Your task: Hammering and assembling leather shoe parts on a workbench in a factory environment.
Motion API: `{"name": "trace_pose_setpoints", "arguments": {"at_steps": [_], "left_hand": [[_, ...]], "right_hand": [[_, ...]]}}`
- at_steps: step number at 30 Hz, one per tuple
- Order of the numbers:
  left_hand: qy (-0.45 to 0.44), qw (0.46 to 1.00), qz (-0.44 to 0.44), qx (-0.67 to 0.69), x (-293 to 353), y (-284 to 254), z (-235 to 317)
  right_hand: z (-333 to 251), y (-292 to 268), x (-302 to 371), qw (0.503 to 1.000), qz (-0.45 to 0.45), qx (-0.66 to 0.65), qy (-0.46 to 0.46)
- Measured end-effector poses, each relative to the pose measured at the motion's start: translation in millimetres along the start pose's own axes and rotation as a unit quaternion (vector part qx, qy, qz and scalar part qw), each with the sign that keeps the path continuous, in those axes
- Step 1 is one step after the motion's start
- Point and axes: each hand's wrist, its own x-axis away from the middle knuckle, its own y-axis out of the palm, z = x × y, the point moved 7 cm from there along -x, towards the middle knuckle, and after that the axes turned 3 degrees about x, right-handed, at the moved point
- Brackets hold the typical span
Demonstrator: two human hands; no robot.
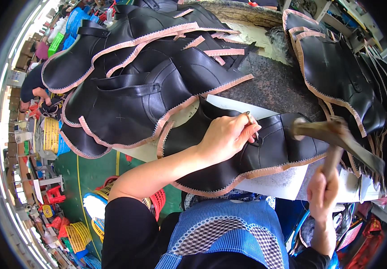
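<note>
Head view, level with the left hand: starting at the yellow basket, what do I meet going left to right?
Yellow basket → left pile of black leather pieces → left hand → hammer → right stack of black leather pieces.

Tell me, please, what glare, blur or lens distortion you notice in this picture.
Head view: the rim falls to black, and the row of lights at left bows into an arc; head view: soft sheen on the stacked black pieces; head view: the hammer in the right hand looks slightly smeared, perhaps from motion, while the left hand is crisper.
</note>
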Motion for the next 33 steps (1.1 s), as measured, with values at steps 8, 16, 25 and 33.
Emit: {"name": "trace_pose_setpoints", "arguments": {"at_steps": [8,16,25,33], "left_hand": [[0.234,0.921,0.064,-0.305,16.3,14.2,47.5],[-0.043,0.997,0.033,0.049,8.5,-23.5,-9.4],[-0.035,0.994,-0.036,0.101,8.9,-22.5,-13.2],[0.076,0.996,-0.008,-0.049,11.0,-23.6,4.7]], "right_hand": [[-22.2,25.2,3.0,0.927,-0.155,0.312,-0.139],[9.1,0.0,-1.9,0.997,0.007,-0.049,0.051],[19.7,9.9,-2.1,0.997,-0.031,-0.011,0.071],[2.1,12.5,-9.1,1.000,-0.009,-0.022,-0.002]]}}
